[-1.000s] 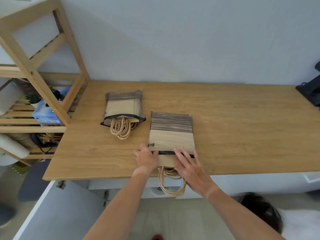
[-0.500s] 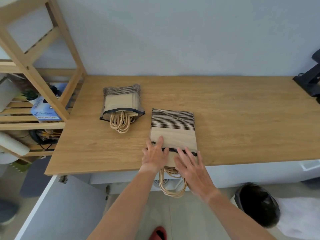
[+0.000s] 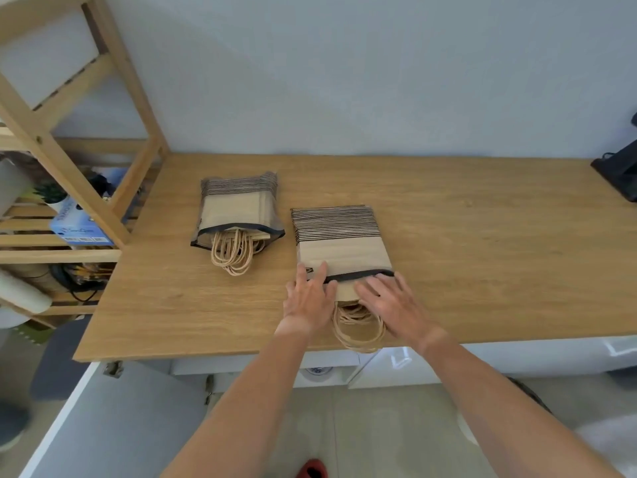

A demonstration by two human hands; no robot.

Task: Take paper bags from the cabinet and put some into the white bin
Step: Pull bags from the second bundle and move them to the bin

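Both hands are lying flat with straight fingers on the near pack of paper bags point(image 3: 339, 250), not gripping it. The left hand point(image 3: 310, 298) is pressing on the pack's near left corner, with its fingertips reaching the dark band of the clear wrap. The right hand point(image 3: 391, 303) is resting on the pack's near right side, and its fingers are touching the same dark band. This pack is lying flat on the wooden table point(image 3: 482, 270), close to the front edge and near the middle of it. Its striped end is pointing toward the wall, and its rope handles point(image 3: 358, 331) are sticking out past the front edge, between the two hands. A second pack of paper bags point(image 3: 236, 212) is lying flat farther back and to the left, just beside the first pack but not touching it. Its handles are also pointing toward the front edge. A wooden shelf rack point(image 3: 69, 160) is standing at the left edge of the table, with a blue box point(image 3: 81, 225) sitting on one shelf. A black thing point(image 3: 620, 170) is sitting at the far right corner, and only part of it is showing. A white cabinet door point(image 3: 113, 426) is hanging open below the front left corner.
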